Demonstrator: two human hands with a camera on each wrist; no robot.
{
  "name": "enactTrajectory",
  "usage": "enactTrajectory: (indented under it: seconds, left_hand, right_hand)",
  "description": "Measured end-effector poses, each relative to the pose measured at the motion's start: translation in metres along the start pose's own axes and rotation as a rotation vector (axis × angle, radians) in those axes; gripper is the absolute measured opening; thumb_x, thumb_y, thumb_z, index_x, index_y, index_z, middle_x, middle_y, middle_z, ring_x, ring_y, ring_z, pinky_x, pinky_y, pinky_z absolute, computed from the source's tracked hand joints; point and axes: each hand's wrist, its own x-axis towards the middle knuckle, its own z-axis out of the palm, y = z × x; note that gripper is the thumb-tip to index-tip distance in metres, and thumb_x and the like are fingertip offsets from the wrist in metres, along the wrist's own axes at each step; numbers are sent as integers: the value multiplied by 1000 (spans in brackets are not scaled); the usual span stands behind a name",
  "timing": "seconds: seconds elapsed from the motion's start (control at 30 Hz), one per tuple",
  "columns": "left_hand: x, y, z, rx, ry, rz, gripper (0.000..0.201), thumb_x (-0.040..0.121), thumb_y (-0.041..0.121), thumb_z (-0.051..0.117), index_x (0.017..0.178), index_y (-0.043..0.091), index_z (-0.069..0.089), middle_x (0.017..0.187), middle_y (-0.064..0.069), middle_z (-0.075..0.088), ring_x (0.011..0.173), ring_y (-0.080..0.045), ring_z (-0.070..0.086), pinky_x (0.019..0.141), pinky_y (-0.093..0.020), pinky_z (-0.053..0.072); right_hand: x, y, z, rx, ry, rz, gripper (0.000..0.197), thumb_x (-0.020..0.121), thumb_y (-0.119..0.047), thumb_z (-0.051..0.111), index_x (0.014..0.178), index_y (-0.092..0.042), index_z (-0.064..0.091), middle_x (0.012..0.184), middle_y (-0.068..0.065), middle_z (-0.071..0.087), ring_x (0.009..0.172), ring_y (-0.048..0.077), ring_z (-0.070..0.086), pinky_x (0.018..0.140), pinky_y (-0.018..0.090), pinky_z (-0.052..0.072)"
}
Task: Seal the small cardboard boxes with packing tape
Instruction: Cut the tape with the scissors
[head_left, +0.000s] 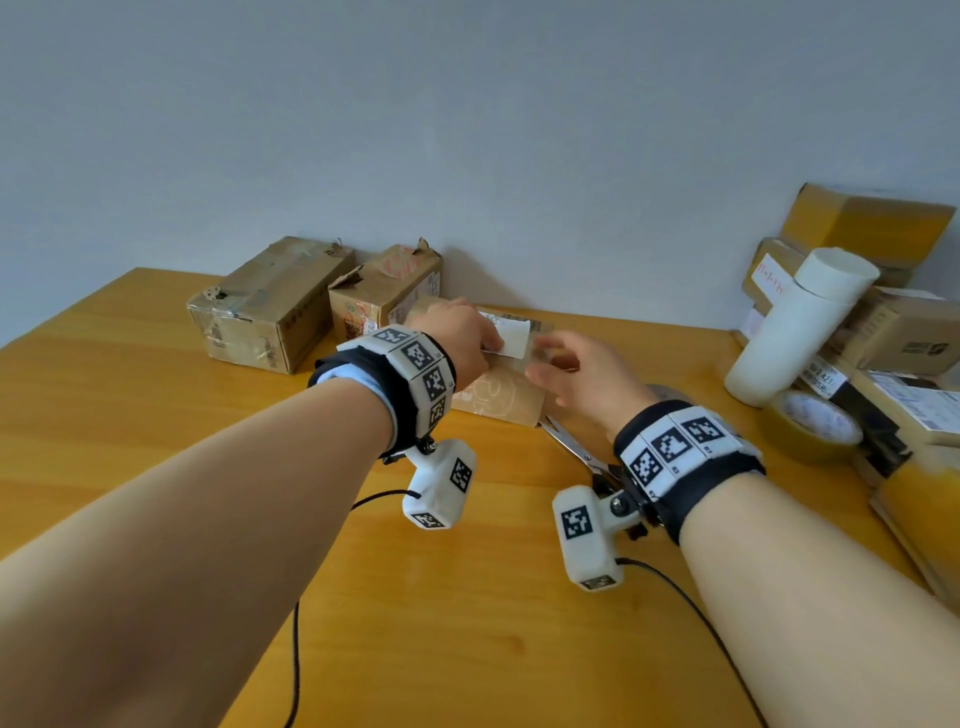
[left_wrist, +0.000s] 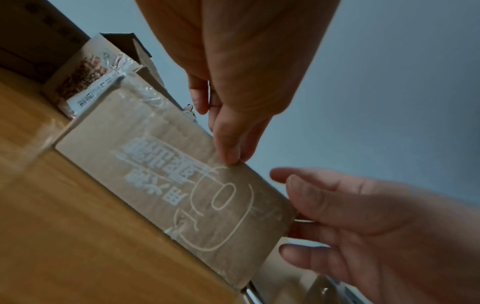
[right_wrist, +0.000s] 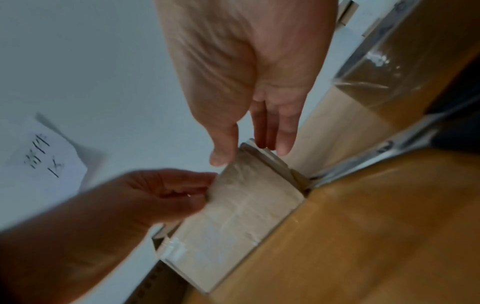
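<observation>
Two hands — left hand (head_left: 465, 340) fingers pinching one box (head_left: 498, 400), right hand (head_left: 587, 371) spread — two boxes (head_left: 270, 306) behind.

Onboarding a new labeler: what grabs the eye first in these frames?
Both hands meet over the flat printed cardboard box at the table's middle: the left hand pinches its top edge, the right hand hovers open beside it. Scissors lie just in front of the box. At the right edge sit a tape roll, a tall white tube and stacked boxes.

2 hands (head_left: 467, 338), 1 tape roll (head_left: 813, 426), 1 scissors (head_left: 576, 449)
</observation>
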Motion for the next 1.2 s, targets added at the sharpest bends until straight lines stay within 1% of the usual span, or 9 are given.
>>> enactTrajectory:
  seconds: [0.07, 0.17, 0.33, 0.4, 0.5, 0.73, 0.93, 1.07, 1.2]
  left_hand:
    - [-1, 4, 0, -8, -30, 20, 38, 90, 32, 69, 126, 24, 65, 129, -1, 48, 120, -23, 49, 95, -30, 40]
    - [0, 9, 6, -61, -53, 32, 50, 80, 46, 76, 116, 14, 63, 121, -2, 47, 107, -20, 49, 89, -30, 42]
    - [7, 10, 25, -119, 51, -18, 41, 76, 42, 79, 98, 26, 49, 110, 4, 44, 108, -20, 45, 96, -41, 44]
    - [7, 10, 30, -146, 76, -32, 40, 74, 42, 80, 96, 28, 50, 108, 5, 44, 108, -20, 45, 95, -40, 43]
    - [9, 9, 31, -169, 66, -32, 43, 71, 44, 81, 97, 28, 51, 108, 6, 44, 105, -18, 44, 94, -39, 43]
    - [8, 11, 24, -135, -5, -36, 50, 71, 42, 84, 105, 26, 52, 121, 2, 46, 115, -21, 43, 99, -43, 43]
    - [9, 8, 22, -139, -45, -24, 52, 70, 32, 86, 110, 25, 52, 122, 1, 45, 115, -21, 43, 94, -37, 44]
    - [11, 10, 22, -192, -36, -45, 55, 72, 63, 75, 105, 25, 53, 114, 2, 47, 106, -19, 45, 95, -38, 45]
    - [14, 12, 25, -189, -6, -57, 43, 84, 63, 63, 101, 25, 53, 111, 1, 47, 106, -21, 46, 94, -38, 45]
  right_hand:
    - [-1, 7, 5, 79, 27, -2, 37, 96, -27, 69, 133, -28, 62, 113, -11, 66, 106, 14, 65, 92, 45, 59]
    - [-3, 16, 10, 58, 65, -69, 38, 98, -29, 67, 136, -25, 63, 124, -6, 68, 110, 12, 66, 91, 42, 60]
    - [-5, 21, 10, -5, 89, -132, 37, 99, -34, 65, 135, -26, 64, 121, -5, 71, 107, 13, 68, 92, 41, 59]
    - [-6, 21, 10, -69, 92, -163, 38, 99, -37, 64, 136, -27, 64, 121, -6, 72, 105, 10, 67, 91, 32, 57]
    - [-8, 20, 10, -126, 97, -192, 39, 99, -37, 63, 136, -26, 64, 119, -8, 71, 102, 7, 65, 85, 19, 50]
    - [-8, 17, 8, -114, 73, -155, 47, 94, -25, 72, 140, -23, 61, 128, -3, 69, 102, 4, 60, 87, 15, 42]
    - [-5, 11, 1, -124, 14, -89, 54, 90, -10, 75, 140, -23, 61, 134, -1, 66, 116, 10, 60, 96, 20, 41]
    - [0, 11, -6, -167, -72, -66, 62, 89, 0, 71, 143, -26, 57, 137, 0, 64, 129, 15, 58, 104, 26, 43]
    - [3, 13, -5, -38, -71, -42, 47, 94, -18, 71, 140, -28, 61, 127, -3, 69, 114, 13, 66, 103, 38, 53]
